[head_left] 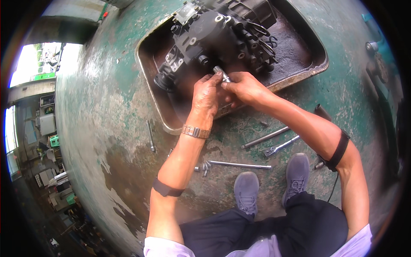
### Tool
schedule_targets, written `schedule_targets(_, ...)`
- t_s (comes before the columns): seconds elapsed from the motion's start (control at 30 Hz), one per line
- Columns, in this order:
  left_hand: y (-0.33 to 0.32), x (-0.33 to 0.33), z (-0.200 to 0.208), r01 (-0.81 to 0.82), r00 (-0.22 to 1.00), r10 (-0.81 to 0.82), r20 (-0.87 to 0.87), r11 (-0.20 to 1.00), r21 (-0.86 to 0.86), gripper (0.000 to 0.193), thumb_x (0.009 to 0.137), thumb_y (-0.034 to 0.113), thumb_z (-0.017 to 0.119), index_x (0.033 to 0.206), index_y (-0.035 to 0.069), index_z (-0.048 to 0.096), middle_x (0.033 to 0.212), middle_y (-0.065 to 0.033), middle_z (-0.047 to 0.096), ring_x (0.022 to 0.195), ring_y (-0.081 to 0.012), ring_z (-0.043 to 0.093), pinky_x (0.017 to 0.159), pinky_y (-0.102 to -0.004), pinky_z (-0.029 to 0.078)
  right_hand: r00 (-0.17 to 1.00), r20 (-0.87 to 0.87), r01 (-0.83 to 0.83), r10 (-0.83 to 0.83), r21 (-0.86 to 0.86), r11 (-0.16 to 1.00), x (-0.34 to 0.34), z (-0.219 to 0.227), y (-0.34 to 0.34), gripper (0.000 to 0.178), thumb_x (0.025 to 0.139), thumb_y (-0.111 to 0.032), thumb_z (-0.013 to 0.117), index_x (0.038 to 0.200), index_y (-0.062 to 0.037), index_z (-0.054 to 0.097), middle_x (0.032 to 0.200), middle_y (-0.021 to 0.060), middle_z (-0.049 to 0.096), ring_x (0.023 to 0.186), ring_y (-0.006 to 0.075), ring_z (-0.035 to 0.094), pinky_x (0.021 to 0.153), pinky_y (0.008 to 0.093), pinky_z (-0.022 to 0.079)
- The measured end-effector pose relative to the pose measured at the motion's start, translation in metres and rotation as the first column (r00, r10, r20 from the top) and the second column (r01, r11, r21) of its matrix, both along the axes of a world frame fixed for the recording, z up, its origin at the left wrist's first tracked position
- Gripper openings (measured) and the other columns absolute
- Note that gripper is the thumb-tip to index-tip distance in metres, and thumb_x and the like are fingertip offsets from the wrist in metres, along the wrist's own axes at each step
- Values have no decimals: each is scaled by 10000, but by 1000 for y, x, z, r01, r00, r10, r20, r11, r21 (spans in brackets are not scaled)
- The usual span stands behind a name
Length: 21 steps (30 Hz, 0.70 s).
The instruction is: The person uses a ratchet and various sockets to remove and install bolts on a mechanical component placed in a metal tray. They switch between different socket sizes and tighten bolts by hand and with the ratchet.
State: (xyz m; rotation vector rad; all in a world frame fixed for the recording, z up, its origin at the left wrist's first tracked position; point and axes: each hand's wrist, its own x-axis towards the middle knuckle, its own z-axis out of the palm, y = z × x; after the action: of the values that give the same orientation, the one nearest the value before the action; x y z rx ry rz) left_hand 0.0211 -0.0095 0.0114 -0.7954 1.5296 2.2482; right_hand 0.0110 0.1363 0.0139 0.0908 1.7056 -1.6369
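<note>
Just in front of a black mechanical assembly (pixel 214 34), both hands meet around a silver socket-like metal piece (pixel 219 71). My left hand (pixel 206 92), below a wristwatch, pinches it from the left with thumb and fingers. From the right, my right hand (pixel 245 88) grips its lower end, the fingers curled. The piece points up toward the dark face of the assembly; whether it touches there I cannot tell. The assembly, with bolts, fittings and short black cables, sits in a wide metal tray (pixel 317 68) with a worn rim and an oily bottom.
On the stained green floor by my shoes lie a ratchet (pixel 280 146), a metal bar (pixel 265 137), a long-handled wrench (pixel 239 164), an extension bar (pixel 150 136) and a small socket (pixel 319 165). Teal equipment (pixel 379 32) stands at right; cluttered shelves (pixel 47 158) line the left.
</note>
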Motion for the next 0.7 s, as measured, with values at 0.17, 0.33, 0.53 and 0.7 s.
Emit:
schedule_targets(0.17, 0, -2, 7, -46, 999, 47, -17, 996, 76, 146, 948, 140, 593, 904, 1, 608, 821, -86, 625, 717, -179, 595, 638, -302, 500, 999, -33, -10, 8, -72, 997, 2, 7, 6, 280, 943, -174, 591, 1128, 35, 576, 941, 82, 660, 759, 122, 620, 640, 284, 557)
schedule_targets(0.33, -3, -10, 14, -48, 996, 51, -71, 998, 44, 165, 967, 180, 564, 906, 33, 609, 798, -70, 615, 664, -171, 580, 578, -298, 485, 999, -46, 19, -25, -135, 991, -4, 19, 5, 272, 952, -165, 573, 1111, 56, 569, 950, 95, 665, 770, 130, 635, 652, 285, 564)
schedule_targets(0.53, -4, -11, 17, -82, 996, 84, -34, 995, 51, 156, 972, 159, 540, 906, 29, 595, 772, -60, 600, 649, -151, 567, 570, -267, 473, 999, -25, 31, -37, -191, 981, -3, 29, -2, 248, 984, -160, 529, 1093, 60, 566, 963, 117, 671, 747, 147, 653, 644, 281, 572)
schedule_targets(0.7, -23, -16, 19, 75, 997, -75, -6, 996, 53, 197, 981, 180, 523, 893, 14, 583, 771, -75, 589, 646, -182, 566, 596, -299, 500, 992, 34, 129, -125, -298, 946, 2, 31, -14, 225, 981, -148, 520, 1021, 63, 587, 851, 117, 662, 684, 170, 658, 606, 304, 569)
